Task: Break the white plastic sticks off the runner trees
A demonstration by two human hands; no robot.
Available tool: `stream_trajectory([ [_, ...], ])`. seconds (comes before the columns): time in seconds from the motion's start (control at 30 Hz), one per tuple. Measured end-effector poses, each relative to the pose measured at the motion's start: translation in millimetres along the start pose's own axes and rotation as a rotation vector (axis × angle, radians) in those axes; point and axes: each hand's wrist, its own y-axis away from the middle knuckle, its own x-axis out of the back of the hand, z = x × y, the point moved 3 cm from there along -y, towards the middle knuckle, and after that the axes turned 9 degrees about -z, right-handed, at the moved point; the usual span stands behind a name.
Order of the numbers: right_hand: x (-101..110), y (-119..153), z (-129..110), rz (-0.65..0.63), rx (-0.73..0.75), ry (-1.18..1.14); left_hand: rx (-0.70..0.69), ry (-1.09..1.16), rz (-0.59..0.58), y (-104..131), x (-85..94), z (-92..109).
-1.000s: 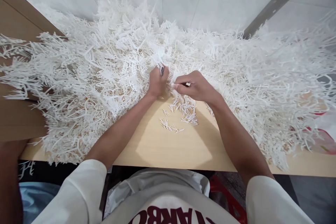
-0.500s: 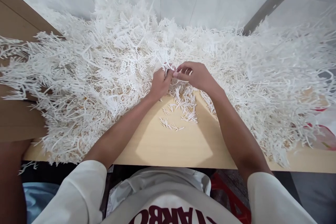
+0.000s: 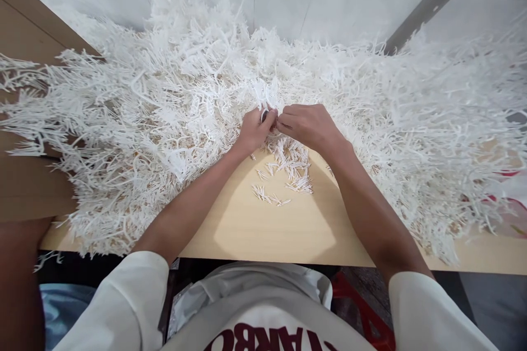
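My left hand (image 3: 256, 129) is closed, thumb against fingers, on a white branched sprig (image 3: 261, 97) whose thin prongs stick up above the knuckles. A small dark spot shows beside that thumb; I cannot tell what it is. Right against it, my right hand (image 3: 303, 125) is closed with its fingertips pinched together, and whatever they grip is hidden. Below both hands, short white sticks (image 3: 300, 175) lie loose on the pale wooden table (image 3: 272, 230). A large heap of similar white branched pieces (image 3: 173, 98) surrounds the hands.
The heap spreads across the table to both sides and up to the tiled wall (image 3: 288, 0). Brown cardboard (image 3: 33, 175) stands at the left, beside another person's arm (image 3: 20, 279). A grey metal post (image 3: 432, 5) rises at the back right. Below the table edge is a red stool (image 3: 362, 312).
My right hand's fingers have gone from spread around a white strand to pinched together beside my left thumb. The hand has turned slightly downward. The left hand has barely moved.
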Motion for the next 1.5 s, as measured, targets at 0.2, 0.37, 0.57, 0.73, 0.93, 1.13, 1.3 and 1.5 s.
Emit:
stream_trajectory([
  [0.2,-7.0,0.2,-0.2,0.068,0.061,0.091,0.008,0.029,0.088,4.0,2.3,4.4],
  [0.37,-11.0,4.3,-3.8,0.087,0.055,0.065,0.053,0.076,0.112,0.2,4.5,-3.0],
  [0.57,0.3,8.4,0.3,0.290,-0.105,-0.134,0.085,0.134,0.245,-4.9,14.8,-17.4],
  [0.73,5.4,0.4,19.4,0.379,-0.169,-0.366,-0.030,0.035,0.157,2.3,12.3,-0.5],
  [0.93,-7.9,-5.8,15.7,0.101,0.000,-0.341,-0.141,-0.130,0.120,7.2,11.7,9.9],
  [1.13,0.7,-1.6,-1.7,0.102,0.104,0.017,-0.136,-0.266,0.134,2.7,7.8,0.9],
  [1.3,4.8,-3.2,-12.8,0.079,0.124,0.118,-0.152,-0.237,0.109,-1.6,4.7,-3.5],
  [1.5,24.2,8.1,-30.8,0.148,0.106,0.067,0.005,-0.049,0.304,-4.0,21.0,-12.6],
])
